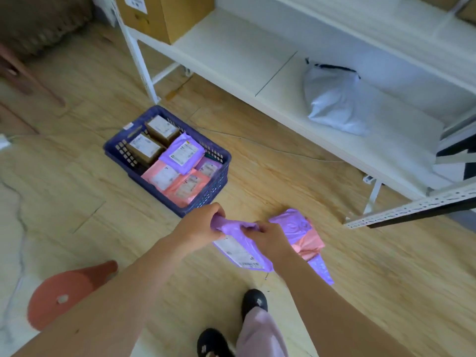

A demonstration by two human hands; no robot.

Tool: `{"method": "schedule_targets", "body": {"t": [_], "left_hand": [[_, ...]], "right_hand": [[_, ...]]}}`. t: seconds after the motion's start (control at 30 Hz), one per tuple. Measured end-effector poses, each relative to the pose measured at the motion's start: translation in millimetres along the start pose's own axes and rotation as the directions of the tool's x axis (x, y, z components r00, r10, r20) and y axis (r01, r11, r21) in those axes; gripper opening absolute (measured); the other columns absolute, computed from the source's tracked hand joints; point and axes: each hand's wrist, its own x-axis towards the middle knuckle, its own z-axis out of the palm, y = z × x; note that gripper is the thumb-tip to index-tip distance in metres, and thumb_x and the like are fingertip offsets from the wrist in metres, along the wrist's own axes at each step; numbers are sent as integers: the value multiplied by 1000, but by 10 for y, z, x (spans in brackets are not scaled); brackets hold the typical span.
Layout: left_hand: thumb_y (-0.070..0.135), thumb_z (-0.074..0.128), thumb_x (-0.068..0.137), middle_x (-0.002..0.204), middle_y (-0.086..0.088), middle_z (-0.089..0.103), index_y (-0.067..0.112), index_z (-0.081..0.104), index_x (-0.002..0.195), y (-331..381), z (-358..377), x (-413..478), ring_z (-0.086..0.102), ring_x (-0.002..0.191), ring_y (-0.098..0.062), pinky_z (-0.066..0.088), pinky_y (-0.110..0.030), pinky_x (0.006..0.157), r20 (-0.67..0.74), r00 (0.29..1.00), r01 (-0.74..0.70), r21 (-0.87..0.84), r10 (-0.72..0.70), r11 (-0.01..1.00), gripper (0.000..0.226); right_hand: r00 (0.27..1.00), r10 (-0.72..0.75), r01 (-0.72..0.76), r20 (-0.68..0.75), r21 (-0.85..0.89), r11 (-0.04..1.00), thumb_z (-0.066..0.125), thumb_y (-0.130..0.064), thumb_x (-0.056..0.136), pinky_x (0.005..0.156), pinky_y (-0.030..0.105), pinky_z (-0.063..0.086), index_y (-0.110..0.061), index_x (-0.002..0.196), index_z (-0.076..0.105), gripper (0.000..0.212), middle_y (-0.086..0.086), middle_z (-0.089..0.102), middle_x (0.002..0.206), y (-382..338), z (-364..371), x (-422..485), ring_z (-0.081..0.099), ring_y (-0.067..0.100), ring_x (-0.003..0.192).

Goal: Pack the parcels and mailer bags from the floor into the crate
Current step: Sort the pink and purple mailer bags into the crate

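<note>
A dark blue slotted crate (217, 188) stands on the wooden floor, holding two brown parcels (145, 148), purple mailer bags (181, 153) and pink mailer bags (180, 185). Just in front of it, both my hands grip the top edge of one purple mailer bag (239, 249) with a white label. My left hand (199, 225) pinches its left corner and my right hand (269, 238) holds its right part. Behind that bag, on the floor, lie a pink mailer bag (310, 244) and another purple one (289, 224).
A white metal shelf rack (231, 55) runs along the right, with a grey-white bag (334, 99) and a cardboard box (164, 16) on its low shelf. A red stool seat (67, 292) is at the lower left. My feet in black shoes (253, 302) are below.
</note>
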Motion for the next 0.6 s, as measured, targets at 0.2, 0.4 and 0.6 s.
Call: {"method": "schedule_targets", "body": {"t": [0.2, 0.4, 0.6], "left_hand": [[23, 67, 84, 94, 2, 55, 15, 48, 101, -250, -306, 121, 59, 97, -26, 38, -28, 73, -124, 978, 170, -8, -170, 985, 25], [25, 70, 83, 93, -8, 55, 8, 46, 95, -738, -802, 758, 52, 84, -22, 38, -29, 71, -111, 874, 423, -301, -472, 855, 32], [24, 66, 88, 115, -14, 61, 2, 53, 120, -1061, -1225, 1625, 60, 85, -25, 56, -33, 53, 190, 745, 561, -698, -640, 446, 42]], "right_hand": [[986, -28, 7, -163, -128, 992, 59, -14, 86, 73, 21, 39, -18, 108, 63, 23, 0, 61, 102, -439, 236, 327, 56, 21, 94], [938, 126, -150, -322, -51, 987, 59, -8, 82, 104, 33, 32, -16, 143, 31, 68, 11, 35, 144, -757, 484, 1091, 36, 29, 131], [893, 443, -421, -83, 194, 886, 66, -23, 82, 83, 28, 38, -10, 145, 29, 74, 9, 52, 124, -983, 800, 1889, 52, 25, 108]]}}
